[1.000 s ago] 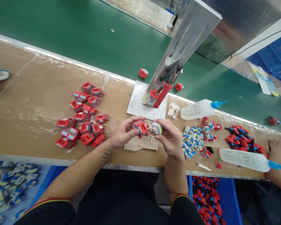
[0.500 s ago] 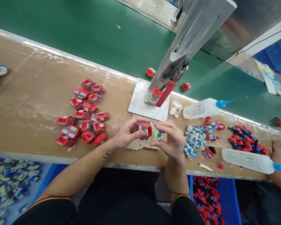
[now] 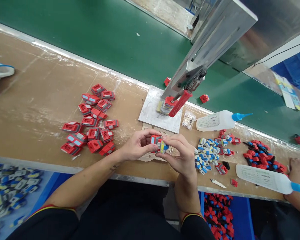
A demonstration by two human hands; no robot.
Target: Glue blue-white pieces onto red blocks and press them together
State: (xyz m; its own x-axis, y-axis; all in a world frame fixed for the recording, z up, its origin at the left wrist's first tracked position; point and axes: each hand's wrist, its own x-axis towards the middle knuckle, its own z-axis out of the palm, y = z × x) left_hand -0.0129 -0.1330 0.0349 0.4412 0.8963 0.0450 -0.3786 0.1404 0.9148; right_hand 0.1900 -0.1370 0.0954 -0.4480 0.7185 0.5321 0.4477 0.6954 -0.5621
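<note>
Between thumb and fingers, my left hand [image 3: 137, 145] grips a red and grey plastic toy piece [image 3: 154, 140] with light-blue window patches. My right hand [image 3: 181, 152] pinches a blue, yellow and grey plastic piece [image 3: 163, 146] against the red piece's right side. The two pieces touch; whether they are fully joined I cannot tell, as fingers cover part of them. Below them on the bench lies a torn cardboard sheet [image 3: 150, 156]. Beyond my hands, a press with a red handle [image 3: 180, 104] stands on a metal plate [image 3: 146, 110], a red piece [image 3: 169, 101] under it.
Red pieces [image 3: 93, 133] lie piled left; blue-and-white pieces [image 3: 206, 153] lie right. Two glue bottles [image 3: 212, 120], a bag of cotton swabs [image 3: 188, 120] and black-and-red parts [image 3: 262, 155] are farther right. A green conveyor belt [image 3: 102, 43] runs behind. Another person's hand [image 3: 298, 166] rests at the right edge.
My right hand has moved left and brought the blue-yellow piece against the red one; a gap showed between them before. The camera view has shifted slightly.
</note>
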